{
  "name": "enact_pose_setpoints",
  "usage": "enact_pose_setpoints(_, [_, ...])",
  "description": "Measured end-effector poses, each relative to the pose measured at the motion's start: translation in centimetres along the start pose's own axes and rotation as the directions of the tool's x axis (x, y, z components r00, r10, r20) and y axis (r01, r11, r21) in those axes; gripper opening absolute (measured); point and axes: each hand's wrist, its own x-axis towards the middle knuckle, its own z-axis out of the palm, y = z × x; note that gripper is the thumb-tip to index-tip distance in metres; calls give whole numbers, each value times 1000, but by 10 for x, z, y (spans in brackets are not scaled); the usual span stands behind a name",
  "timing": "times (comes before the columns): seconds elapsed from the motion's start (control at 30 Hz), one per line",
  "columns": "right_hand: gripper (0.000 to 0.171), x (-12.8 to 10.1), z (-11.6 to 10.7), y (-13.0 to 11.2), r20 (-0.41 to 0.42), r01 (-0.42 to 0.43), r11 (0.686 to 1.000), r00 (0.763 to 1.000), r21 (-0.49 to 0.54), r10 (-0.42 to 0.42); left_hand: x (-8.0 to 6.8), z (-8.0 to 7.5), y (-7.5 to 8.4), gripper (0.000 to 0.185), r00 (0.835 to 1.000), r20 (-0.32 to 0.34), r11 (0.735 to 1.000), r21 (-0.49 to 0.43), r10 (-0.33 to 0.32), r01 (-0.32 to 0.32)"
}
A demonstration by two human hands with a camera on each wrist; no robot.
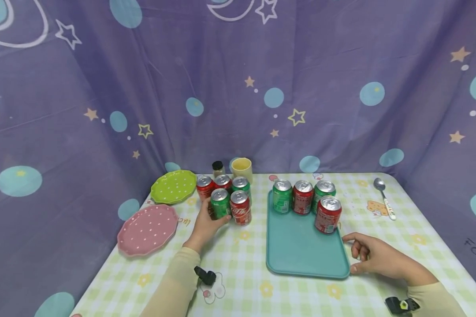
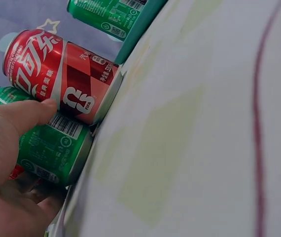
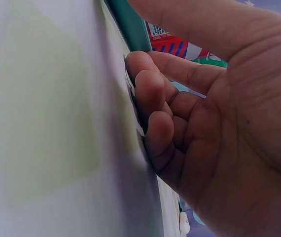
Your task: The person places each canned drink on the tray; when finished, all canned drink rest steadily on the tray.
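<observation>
Left hand (image 1: 204, 224) grips the green can (image 1: 220, 203); right hand (image 1: 374, 257), fingers loosely curled, rests beside the tray (image 1: 301, 251).

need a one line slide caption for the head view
Left hand grips a green can in the cluster of five, while the right hand rests at the teal tray holding four cans.

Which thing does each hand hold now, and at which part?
The left hand grips the front green can around its side wall. The right hand holds nothing; its curled fingers rest at the teal tray corner.
</observation>
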Motion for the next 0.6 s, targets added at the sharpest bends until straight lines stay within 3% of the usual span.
enact_pose_setpoints(0.3, [80, 1, 1, 0, 3, -6, 1000, 1000, 15, 6, 1, 3, -8, 79, 999, -35, 1000, 11, 16, -16])
enact_pose_setpoints(0.6, [80, 0, 1, -3, -3, -8, 1000, 1000, 3, 8, 1, 3, -10, 79, 1000, -24, 1000, -15, 5, -6])
